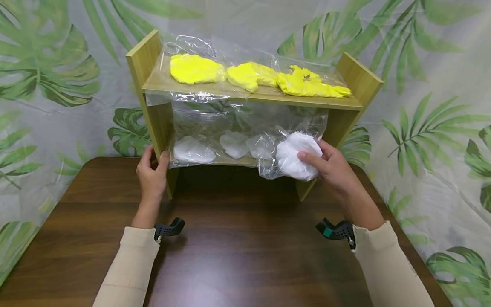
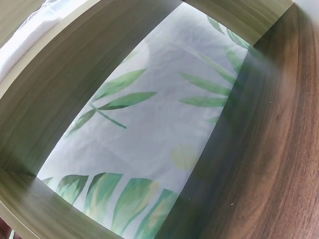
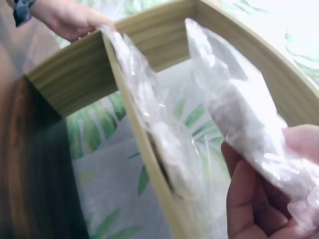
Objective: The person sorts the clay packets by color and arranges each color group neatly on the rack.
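Note:
My left hand [image 1: 151, 178] grips the left side panel [image 1: 160, 128] of a small wooden two-tier shelf, thumb at the front edge and fingers around the outside. With thumb and fingers my right hand [image 1: 339, 172] pinches a clear plastic bag holding a white soft-looking lump [image 1: 297, 155], held in front of the lower tier's right part. In the right wrist view this bag [image 3: 244, 109] is raised away from the lower board [image 3: 144, 149]. More clear bags with white lumps [image 1: 193, 150] lie along the lower tier. The left hand is out of sight in the left wrist view.
Clear bags with bright yellow lumps [image 1: 197, 69] lie in a row on the upper tier [image 1: 307, 102]. The shelf stands at the back of a dark wooden table [image 1: 230, 256]. Leaf-patterned cloth [image 1: 422, 140] hangs behind and beside it. Each wrist carries a black mount [image 1: 168, 228].

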